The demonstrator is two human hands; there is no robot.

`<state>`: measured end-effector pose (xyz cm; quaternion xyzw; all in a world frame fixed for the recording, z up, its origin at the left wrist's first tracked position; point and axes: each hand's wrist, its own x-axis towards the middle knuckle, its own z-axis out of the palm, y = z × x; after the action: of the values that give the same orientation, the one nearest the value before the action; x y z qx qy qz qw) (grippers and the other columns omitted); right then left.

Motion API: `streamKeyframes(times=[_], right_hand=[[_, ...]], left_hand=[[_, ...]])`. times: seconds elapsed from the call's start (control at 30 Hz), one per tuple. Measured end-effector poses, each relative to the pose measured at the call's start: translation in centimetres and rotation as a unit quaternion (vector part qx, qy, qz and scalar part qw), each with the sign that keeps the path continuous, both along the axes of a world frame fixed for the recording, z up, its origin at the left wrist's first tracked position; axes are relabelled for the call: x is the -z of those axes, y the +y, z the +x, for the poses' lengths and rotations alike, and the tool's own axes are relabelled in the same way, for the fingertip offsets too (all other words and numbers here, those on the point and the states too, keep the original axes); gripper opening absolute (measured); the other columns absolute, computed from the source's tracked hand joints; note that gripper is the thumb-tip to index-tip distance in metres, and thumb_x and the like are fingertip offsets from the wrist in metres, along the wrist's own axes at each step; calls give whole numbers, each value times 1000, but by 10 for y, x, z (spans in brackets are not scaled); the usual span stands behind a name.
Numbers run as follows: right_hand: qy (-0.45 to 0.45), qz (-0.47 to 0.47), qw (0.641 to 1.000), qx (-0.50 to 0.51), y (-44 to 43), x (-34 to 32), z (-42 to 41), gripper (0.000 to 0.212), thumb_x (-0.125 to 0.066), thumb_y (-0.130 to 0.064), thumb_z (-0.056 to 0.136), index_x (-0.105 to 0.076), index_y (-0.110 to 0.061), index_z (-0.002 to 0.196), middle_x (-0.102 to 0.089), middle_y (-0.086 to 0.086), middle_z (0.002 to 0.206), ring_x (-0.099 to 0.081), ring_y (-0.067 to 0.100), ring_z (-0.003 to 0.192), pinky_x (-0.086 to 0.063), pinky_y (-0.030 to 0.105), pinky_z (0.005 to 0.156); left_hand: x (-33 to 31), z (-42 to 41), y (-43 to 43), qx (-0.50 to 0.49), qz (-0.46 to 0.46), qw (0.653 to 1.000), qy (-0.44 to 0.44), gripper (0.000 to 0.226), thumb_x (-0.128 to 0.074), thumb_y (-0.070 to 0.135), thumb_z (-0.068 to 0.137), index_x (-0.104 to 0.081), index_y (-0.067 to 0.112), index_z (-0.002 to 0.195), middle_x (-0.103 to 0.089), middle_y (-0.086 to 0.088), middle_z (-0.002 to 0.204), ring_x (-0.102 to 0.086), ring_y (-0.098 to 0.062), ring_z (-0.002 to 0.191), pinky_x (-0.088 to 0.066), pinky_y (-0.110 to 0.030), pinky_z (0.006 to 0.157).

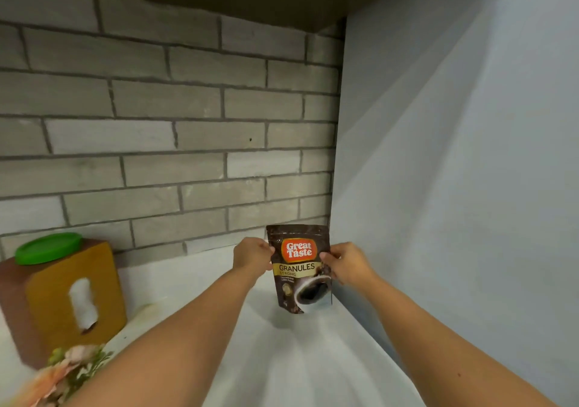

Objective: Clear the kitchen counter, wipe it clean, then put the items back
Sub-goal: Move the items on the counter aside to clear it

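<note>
Hands, left (252,254) and right (344,264), pinch the tilted coffee pouch (300,268) by its sides, right of the tissue box (47,300); I judge put-back underway, next standing it upright on the worktop (282,359).

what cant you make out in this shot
Head view only.
Left hand: fingertips hidden behind the coffee pouch.
Container under the green lid: hidden by the wooden tissue box.
Flowers: blurred, cut off by the bottom-left edge.
Pouch's small print: too small to read.
Pouch base touching the counter or not: cannot tell.
</note>
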<state>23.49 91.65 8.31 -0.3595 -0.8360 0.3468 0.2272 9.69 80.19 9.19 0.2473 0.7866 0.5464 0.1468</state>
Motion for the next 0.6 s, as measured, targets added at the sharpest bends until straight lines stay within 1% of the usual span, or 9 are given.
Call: streamKeyframes(times=[0.03, 0.1, 0.17, 0.2, 0.27, 0.37, 0.43, 0.53, 0.6], right_hand=[[-8, -3, 1000, -5, 10, 4, -3, 18, -51, -17, 96, -64, -8, 88, -53, -2, 63, -48, 10, 54, -38, 19, 50], [-23, -2, 1000, -14, 28, 9, -10, 20, -52, -14, 95, -60, -15, 76, -51, -5, 61, -50, 10, 56, -38, 20, 53], [-38, 8, 999, -11, 43, 13, -19, 30, -52, -15, 95, -52, -22, 65, -54, -2, 65, -53, 17, 63, -41, 22, 60], [-35, 12, 999, -11, 50, 15, -24, 29, -53, -14, 94, -53, -21, 66, -57, 1, 70, -54, 20, 67, -42, 24, 64], [-14, 20, 999, -21, 62, 19, -35, 17, -55, -13, 93, -65, -15, 80, -65, 8, 83, -60, 25, 76, -49, 29, 71], [19, 29, 999, -29, 76, 23, -52, 20, -55, -10, 92, -70, -3, 103, -71, 15, 100, -66, 29, 91, -50, 30, 77], [22, 33, 999, -23, 85, 25, -64, 23, -52, -10, 94, -68, -2, 108, -69, 15, 104, -65, 28, 95, -45, 24, 74], [16, 35, 999, -6, 98, 28, -79, 26, -47, -12, 96, -64, -3, 114, -67, 14, 110, -62, 28, 101, -45, 25, 80], [9, 40, 999, 0, 107, 32, -87, 28, -44, -12, 98, -62, -1, 116, -65, 16, 112, -61, 27, 103, -42, 24, 79]], left_hand=[[5, -2, 7, -7, 2, 1000, 0, 14, -57, 10, 90, -61, 6, 78, -62, -13, 84, -65, -30, 77, -46, -23, 55], [14, -6, 20, -22, 5, 1000, 5, 17, -58, 10, 90, -60, 6, 74, -62, -13, 83, -61, -26, 71, -42, -18, 47], [21, -9, 32, -34, 8, 999, 13, 15, -58, 10, 90, -61, 4, 77, -63, -12, 83, -60, -24, 72, -42, -16, 47], [23, -10, 37, -39, 12, 999, 18, 14, -58, 9, 90, -62, 3, 78, -63, -12, 82, -61, -24, 73, -44, -17, 50], [27, -15, 46, -54, 18, 998, 35, 15, -58, 11, 90, -64, 3, 79, -64, -11, 82, -63, -24, 76, -48, -23, 59], [33, -25, 59, -79, 28, 995, 49, 15, -58, 13, 90, -68, 3, 84, -67, -12, 83, -63, -24, 77, -48, -28, 70], [37, -31, 67, -88, 43, 994, 46, 16, -58, 12, 90, -69, 1, 88, -68, -14, 87, -62, -25, 78, -49, -29, 73], [44, -39, 83, -103, 58, 992, 43, 16, -58, 12, 90, -69, 0, 90, -69, -17, 92, -65, -30, 85, -54, -35, 81], [51, -43, 93, -105, 65, 992, 39, 16, -57, 11, 90, -69, 1, 90, -69, -16, 92, -66, -31, 87, -54, -37, 83]])
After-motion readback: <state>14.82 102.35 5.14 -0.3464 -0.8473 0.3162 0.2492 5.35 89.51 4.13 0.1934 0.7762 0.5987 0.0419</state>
